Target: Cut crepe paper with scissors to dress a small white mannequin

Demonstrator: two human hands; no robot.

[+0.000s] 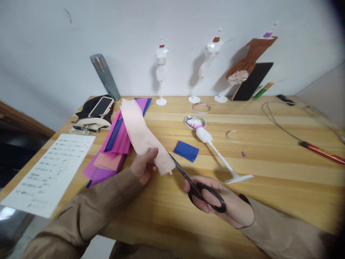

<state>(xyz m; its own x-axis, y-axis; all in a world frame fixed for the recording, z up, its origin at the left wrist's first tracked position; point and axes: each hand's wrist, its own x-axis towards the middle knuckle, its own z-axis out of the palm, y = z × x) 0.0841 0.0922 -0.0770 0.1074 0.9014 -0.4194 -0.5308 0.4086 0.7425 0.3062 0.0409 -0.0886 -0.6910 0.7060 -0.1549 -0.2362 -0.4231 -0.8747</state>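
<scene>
My left hand (145, 164) pinches the near end of a long pale pink paper strip (140, 133) and holds it above the wooden table (269, 169). My right hand (215, 203) grips black-handled scissors (198, 187), fingers through the loops. The blades point up-left and their tip touches the strip's lower edge beside my left thumb. The strip's far end lies over a pile of magenta, blue and peach paper sheets (114, 145).
A small blue paper piece (186, 150) and a toppled white mini mannequin (212, 145) lie just beyond the scissors. Three more mannequins stand at the wall, one in a brown paper dress (249, 59). A printed sheet (51, 169) lies left; phone (101, 107), bottle (105, 76), cable (280, 122) further off.
</scene>
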